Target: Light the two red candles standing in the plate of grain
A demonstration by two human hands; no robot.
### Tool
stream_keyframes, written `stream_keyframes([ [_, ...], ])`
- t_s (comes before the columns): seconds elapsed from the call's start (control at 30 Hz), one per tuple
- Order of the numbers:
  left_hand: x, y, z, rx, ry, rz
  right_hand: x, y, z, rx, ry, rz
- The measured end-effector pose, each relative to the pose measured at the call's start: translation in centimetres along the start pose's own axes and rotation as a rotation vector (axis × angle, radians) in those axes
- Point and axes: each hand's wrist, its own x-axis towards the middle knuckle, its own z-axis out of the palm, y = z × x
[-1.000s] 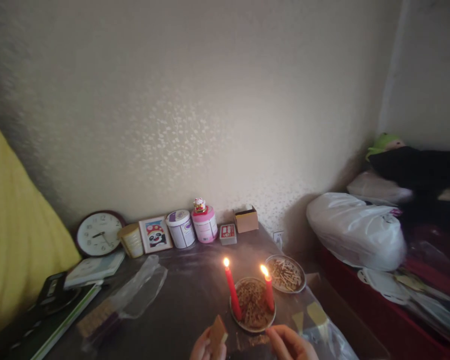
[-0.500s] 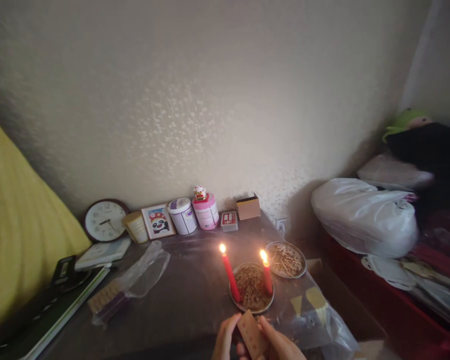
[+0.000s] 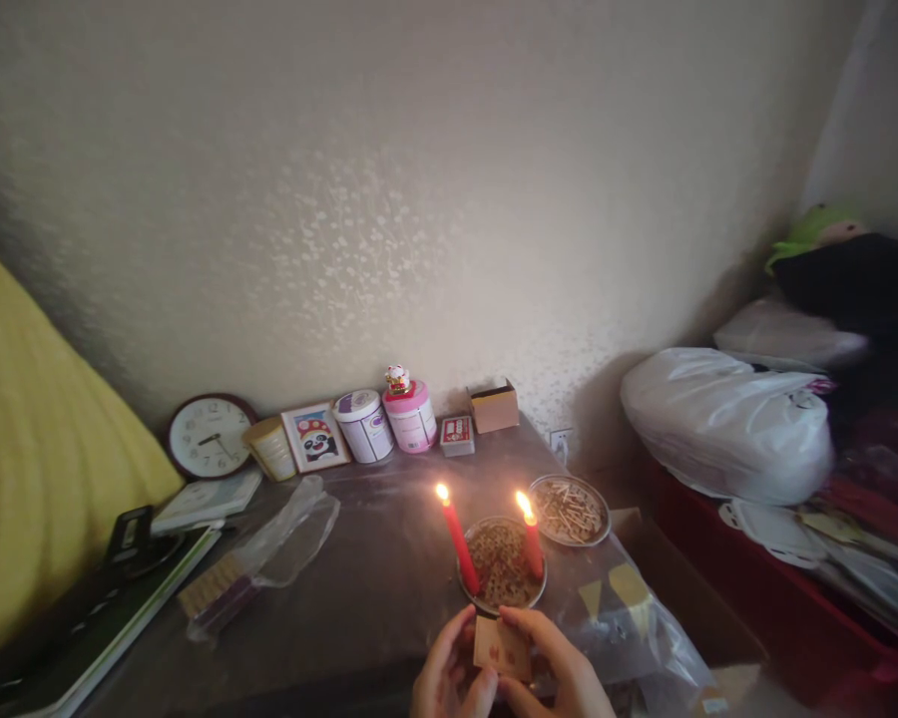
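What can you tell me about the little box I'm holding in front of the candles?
The small box is flat and rectangular, tan like cardboard, with faint reddish marks on its broad face. It is held tilted, that face toward the camera, above the near edge of the dark table, just before the dish with two lit red candles. The left hand and right hand pinch its sides; it looks closed.

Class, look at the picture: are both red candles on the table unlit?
No. The left candle and the right candle each carry a bright flame at the top.
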Motion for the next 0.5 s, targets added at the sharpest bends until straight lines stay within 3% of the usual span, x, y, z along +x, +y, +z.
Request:
stream_keyframes([
  [0.2,0.2,-0.2,-0.6,-0.049,-0.023,-0.067,0.1,-0.6,0.0,-0.197,-0.01,-0.092],
  [0.37,0.6,0.0,-0.7,-0.05,0.128,-0.102,0.1,0.3,0.0,-0.289,0.004,-0.126],
  [0.5,0.9,0.4,-0.5,-0.01,0.19,-0.108,0.0,1.4,0.0,-0.296,0.026,-0.233],
])
